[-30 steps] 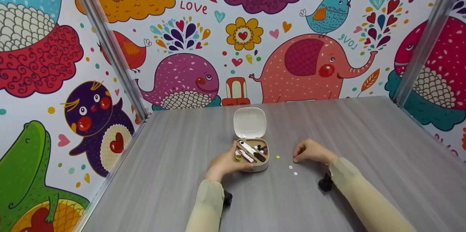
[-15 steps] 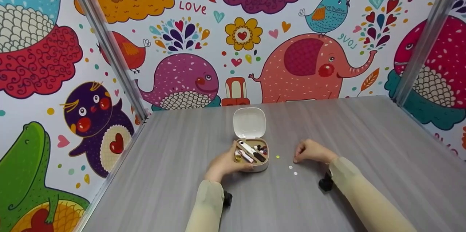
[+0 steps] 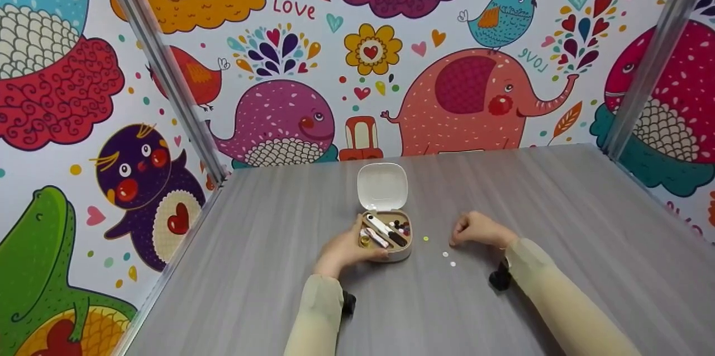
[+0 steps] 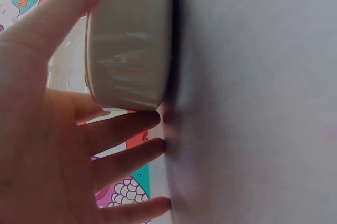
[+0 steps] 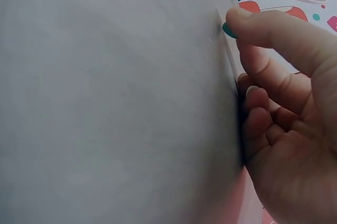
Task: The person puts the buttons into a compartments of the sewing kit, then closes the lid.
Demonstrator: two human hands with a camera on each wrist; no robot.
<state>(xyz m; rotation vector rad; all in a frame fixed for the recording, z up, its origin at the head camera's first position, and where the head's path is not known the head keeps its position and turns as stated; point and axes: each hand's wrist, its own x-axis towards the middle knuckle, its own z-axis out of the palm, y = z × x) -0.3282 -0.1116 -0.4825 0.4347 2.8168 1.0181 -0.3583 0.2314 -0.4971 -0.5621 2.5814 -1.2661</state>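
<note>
A small white sewing box [image 3: 397, 256] stands on the table with its lid [image 3: 382, 185] raised. My left hand [image 3: 345, 248] grips its left side, thumb along the front; in the left wrist view the lower fingers are spread beside the box wall [image 4: 129, 60]. Inside lie a white-and-black slim tool [image 3: 385, 229], a pink-and-white item [image 3: 375, 237], a gold thimble-like ring [image 3: 365, 241] and several dark and white buttons [image 3: 401, 226]. To the right, my right hand [image 3: 481, 229] rests low at the tabletop. Its thumb and forefinger pinch a teal button [image 5: 229, 30], seen in the right wrist view.
Between box and right hand lie a yellow button [image 3: 426, 238] and two white buttons, one [image 3: 445, 254] behind the other [image 3: 453, 264]. Printed cartoon panels [image 3: 368, 93] with metal posts [image 3: 167, 76] border the grey table [image 3: 268, 222] behind and at the sides.
Both hands, the box and the loose buttons hold their places. Only a slight shift of the head view shows.
</note>
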